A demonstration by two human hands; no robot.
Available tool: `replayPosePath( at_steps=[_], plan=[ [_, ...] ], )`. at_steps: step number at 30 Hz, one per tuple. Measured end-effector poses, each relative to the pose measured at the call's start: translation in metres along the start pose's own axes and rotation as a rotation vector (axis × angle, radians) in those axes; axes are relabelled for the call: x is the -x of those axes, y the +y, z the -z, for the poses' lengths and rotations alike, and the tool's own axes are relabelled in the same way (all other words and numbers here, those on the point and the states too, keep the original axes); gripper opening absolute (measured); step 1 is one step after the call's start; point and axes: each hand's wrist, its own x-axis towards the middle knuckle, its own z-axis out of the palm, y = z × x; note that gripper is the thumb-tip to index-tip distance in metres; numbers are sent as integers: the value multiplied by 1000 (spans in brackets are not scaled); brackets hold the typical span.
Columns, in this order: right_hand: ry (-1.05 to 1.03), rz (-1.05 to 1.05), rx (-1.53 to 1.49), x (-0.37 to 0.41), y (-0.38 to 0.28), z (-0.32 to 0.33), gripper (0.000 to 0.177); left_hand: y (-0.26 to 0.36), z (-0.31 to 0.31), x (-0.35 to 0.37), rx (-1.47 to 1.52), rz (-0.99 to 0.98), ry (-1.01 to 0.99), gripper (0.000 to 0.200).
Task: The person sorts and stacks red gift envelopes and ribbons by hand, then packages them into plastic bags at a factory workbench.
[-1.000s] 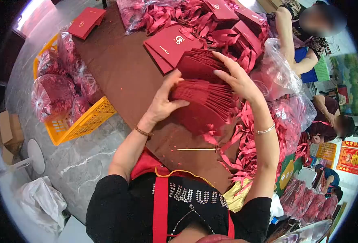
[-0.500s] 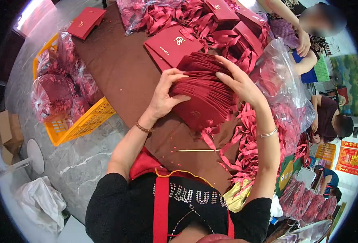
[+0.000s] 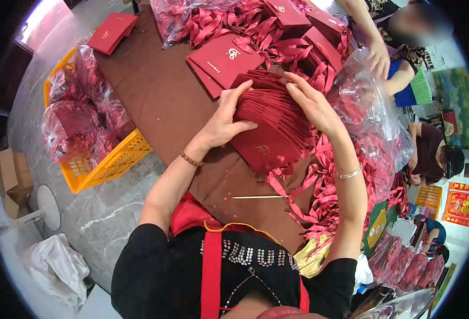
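Observation:
A thick fanned stack of dark red gift bags (image 3: pixel 273 116) with ribbon handles rests on the brown tablecloth in front of me. My left hand (image 3: pixel 225 119) grips its left edge, thumb below and fingers above. On the other side, my right hand (image 3: pixel 314 105) curves over the upper right edge, fingertips pressing the bags. A gold emblem shows on the lowest visible bag. Loose red ribbons (image 3: pixel 319 186) lie right of the stack. Just beyond my hands are larger red bags (image 3: pixel 221 61) with a gold logo.
A yellow crate (image 3: pixel 107 162) of plastic-wrapped red goods stands at left. A thin stick (image 3: pixel 258 197) lies near the table's front edge. Clear plastic bags (image 3: pixel 370 101) line the right side. A co-worker's hand (image 3: pixel 379 57) reaches in at upper right; other people sit farther right.
My left hand has shifted slightly right and up along the stack, and the bags look pressed closer together. The co-worker's hand has moved left towards the clear plastic.

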Motion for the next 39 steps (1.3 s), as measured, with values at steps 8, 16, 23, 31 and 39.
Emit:
replayPosePath(
  at_steps=[8,16,23,31,39],
  plan=[
    [29,15,237,-16,1,-4,58,-17,-8,2,181,-31,-99,69],
    [-27,67,276,-35,22,8,47,-2,12,14,423,131,-44,63],
    [-197,103,246,-27,2,15,47,-20,27,-8,322,-80,50,67],
    [-114,-50,190,-24,-4,13,48,-18,7,3,119,-105,59,71],
    [-172,102,227,-38,16,18,39,-20,16,-5,138,-155,-38,68]
  ],
)
